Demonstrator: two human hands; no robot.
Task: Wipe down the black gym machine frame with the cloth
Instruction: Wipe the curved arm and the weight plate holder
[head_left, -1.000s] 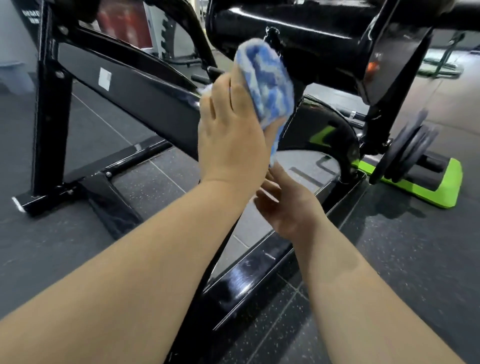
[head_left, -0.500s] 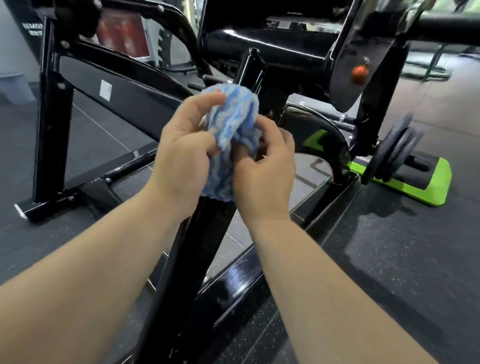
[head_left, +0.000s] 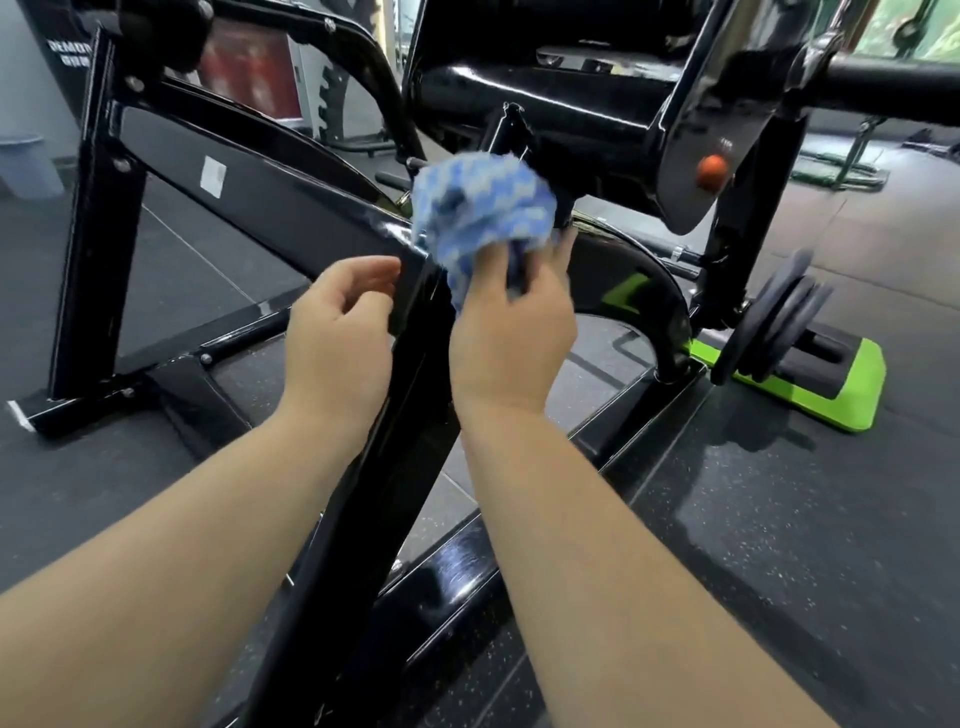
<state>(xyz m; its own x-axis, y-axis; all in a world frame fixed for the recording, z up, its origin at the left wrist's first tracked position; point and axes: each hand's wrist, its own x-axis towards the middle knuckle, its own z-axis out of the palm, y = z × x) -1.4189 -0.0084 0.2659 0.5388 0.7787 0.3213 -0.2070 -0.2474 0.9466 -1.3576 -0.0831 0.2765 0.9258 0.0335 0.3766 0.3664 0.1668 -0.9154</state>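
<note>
The left hand (head_left: 337, 338) has let go of the cloth (head_left: 480, 213) since half a second ago and now sits off to the left, so only the right hand (head_left: 511, 338) has it. The right hand's fingers (head_left: 563, 257) are curled round the bottom of the cloth and grip it, though they look a bit blurry. The cloth is blue and white and bunched into a ball. It sticks up above the right hand, near the spot where the bars of the black frame (head_left: 374, 493) meet, but it is hard to tell if it touches them. The left hand's fingers (head_left: 376, 273) are bent loosely and hold nothing. Their tips are just beside the left edge of the slanted bar, and it is not clear if they touch it. That shiny bar runs up between the two hands and the two bare arms. A long bar with a small white sticker (head_left: 213, 176) goes up to the left. On the right, an orange knob (head_left: 711, 173) sits on a black plate. Below it, round dark weights (head_left: 779, 322) stand on a green base (head_left: 852, 395). The floor (head_left: 779, 545) is dark with tiny specks. A grey bin (head_left: 26, 166) stands far off on the left.
</note>
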